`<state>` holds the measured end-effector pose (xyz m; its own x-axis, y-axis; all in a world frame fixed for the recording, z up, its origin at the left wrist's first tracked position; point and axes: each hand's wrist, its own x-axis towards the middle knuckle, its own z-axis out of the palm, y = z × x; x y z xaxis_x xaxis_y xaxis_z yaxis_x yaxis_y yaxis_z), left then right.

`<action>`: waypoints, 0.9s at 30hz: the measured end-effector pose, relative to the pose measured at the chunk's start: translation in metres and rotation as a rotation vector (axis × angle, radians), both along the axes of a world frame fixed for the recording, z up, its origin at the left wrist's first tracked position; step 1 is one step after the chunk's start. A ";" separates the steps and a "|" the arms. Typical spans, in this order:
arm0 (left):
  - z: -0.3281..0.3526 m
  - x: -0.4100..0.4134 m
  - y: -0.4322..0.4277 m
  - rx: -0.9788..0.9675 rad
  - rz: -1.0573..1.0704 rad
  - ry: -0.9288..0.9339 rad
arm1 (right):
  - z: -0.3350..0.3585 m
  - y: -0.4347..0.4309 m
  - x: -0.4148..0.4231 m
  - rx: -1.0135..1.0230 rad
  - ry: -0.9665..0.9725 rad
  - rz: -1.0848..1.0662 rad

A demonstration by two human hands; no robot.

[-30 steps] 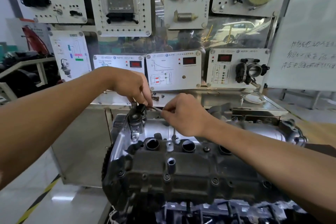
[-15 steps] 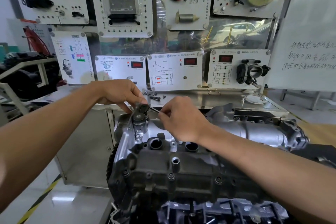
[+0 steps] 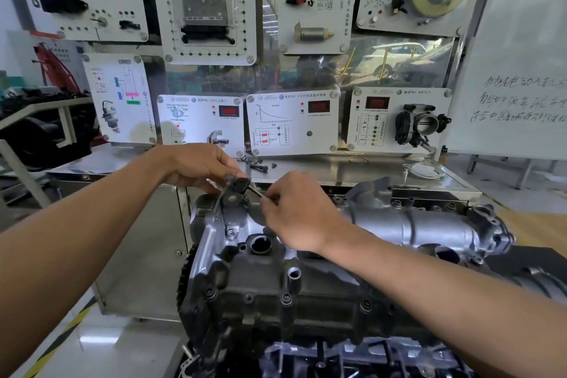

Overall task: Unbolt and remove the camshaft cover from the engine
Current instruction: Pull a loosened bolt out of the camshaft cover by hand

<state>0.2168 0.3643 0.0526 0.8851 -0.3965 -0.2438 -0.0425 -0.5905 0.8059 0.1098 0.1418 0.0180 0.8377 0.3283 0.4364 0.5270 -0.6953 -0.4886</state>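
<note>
Camshaft cover (image 3: 260, 288) — dark cast metal, seated on top of the engine (image 3: 322, 353), centre foreground.
Left hand (image 3: 199, 166) pinches a black fitting (image 3: 238, 185) at the cover's far left corner; right hand (image 3: 296, 213) pinches a thin tool (image 3: 255, 191) beside it. Judged heavy, rigid, possibly oily — lift by both long edges once the front bolts (image 3: 286, 298) are out.

The cover (image 3: 276, 291) is dark cast metal, matt and grainy; the housing (image 3: 414, 224) behind it is paler cast metal with a dull silver sheen. The sensor (image 3: 237, 186) looks like matt black plastic, the thin tool (image 3: 255, 191) beside it like dark metal. The bench (image 3: 352, 173) is smooth, reflective brushed steel, the bolts (image 3: 258, 167) on it dark metal, the panels (image 3: 294, 123) glossy white plastic, the floor (image 3: 101, 344) shiny.
</note>
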 end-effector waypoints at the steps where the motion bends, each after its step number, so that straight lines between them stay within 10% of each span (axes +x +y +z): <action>1: 0.001 0.001 -0.001 0.002 -0.006 0.012 | -0.001 0.000 0.000 -0.014 0.002 -0.012; 27: 0.036 0.023 -0.020 0.490 -0.199 0.021 | 0.010 -0.009 0.008 -0.533 -0.189 0.026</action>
